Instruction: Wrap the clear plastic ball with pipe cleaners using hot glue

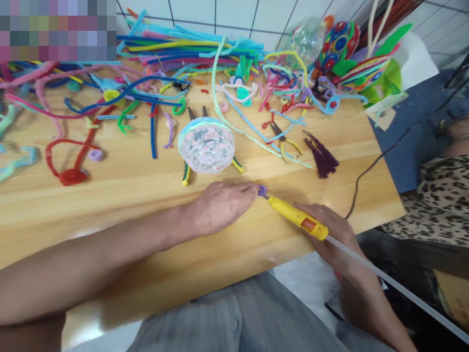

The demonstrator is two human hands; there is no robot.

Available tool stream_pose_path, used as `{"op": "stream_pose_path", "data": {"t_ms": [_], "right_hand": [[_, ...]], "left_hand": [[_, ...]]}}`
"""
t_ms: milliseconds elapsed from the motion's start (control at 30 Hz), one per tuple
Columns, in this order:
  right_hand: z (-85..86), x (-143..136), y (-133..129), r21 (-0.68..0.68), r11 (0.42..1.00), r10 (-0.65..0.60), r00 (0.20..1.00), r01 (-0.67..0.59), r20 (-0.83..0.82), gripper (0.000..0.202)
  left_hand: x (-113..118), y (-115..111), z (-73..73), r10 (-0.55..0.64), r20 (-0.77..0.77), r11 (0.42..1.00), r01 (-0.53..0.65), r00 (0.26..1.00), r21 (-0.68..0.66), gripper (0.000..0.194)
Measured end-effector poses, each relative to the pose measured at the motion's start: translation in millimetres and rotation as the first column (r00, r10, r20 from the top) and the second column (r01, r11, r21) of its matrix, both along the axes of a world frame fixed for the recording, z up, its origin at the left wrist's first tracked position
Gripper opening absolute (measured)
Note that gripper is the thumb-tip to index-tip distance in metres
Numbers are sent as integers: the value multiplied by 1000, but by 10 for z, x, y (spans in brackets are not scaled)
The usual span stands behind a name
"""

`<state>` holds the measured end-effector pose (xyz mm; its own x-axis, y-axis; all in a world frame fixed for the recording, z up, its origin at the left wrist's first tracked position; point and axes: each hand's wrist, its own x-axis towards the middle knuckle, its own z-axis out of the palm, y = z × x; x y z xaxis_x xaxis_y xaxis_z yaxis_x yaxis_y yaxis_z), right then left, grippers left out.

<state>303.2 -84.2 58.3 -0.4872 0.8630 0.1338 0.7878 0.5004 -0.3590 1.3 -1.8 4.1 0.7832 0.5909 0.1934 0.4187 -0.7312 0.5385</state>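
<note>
My left hand (222,205) pinches a small purple pipe-cleaner coil (262,190) just above the wooden table. In my right hand (331,230) is a yellow hot glue gun (296,216), its nozzle at the coil; whether they touch is hard to tell. A long translucent glue stick (388,281) runs out of the gun's back end. Beyond my left hand, a clear speckled dome (207,146) with a light blue and green rim rests over green-and-yellow pliers (186,174). The trigger fingers of my right hand are mostly hidden.
Smaller yellow-handled pliers (283,140) and a dark purple tassel (321,155) lie to the right. Loose pipe cleaners (198,46) cover the back. A decorated colourful ball (340,44) stands back right. A black cord (366,164) crosses the table's right edge (388,171). Another person in leopard print (436,200) sits at right.
</note>
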Motion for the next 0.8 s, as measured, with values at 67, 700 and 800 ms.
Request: {"op": "stream_pose_path", "data": {"t_ms": [67,700,800], "right_hand": [[-1,2,-2,1,1000,19,1000,-19,0,44],[-63,-22,37,44,997,66,996,-68,56,44],[-66,-25,44,55,996,68,996,-71,56,43]], "left_hand": [[2,-3,-8,11,-14,1000,-11,1000,-2,34],[4,1,23,20,-35,1000,-20,999,3,33],[3,1,22,21,-41,1000,-21,999,7,32]]}}
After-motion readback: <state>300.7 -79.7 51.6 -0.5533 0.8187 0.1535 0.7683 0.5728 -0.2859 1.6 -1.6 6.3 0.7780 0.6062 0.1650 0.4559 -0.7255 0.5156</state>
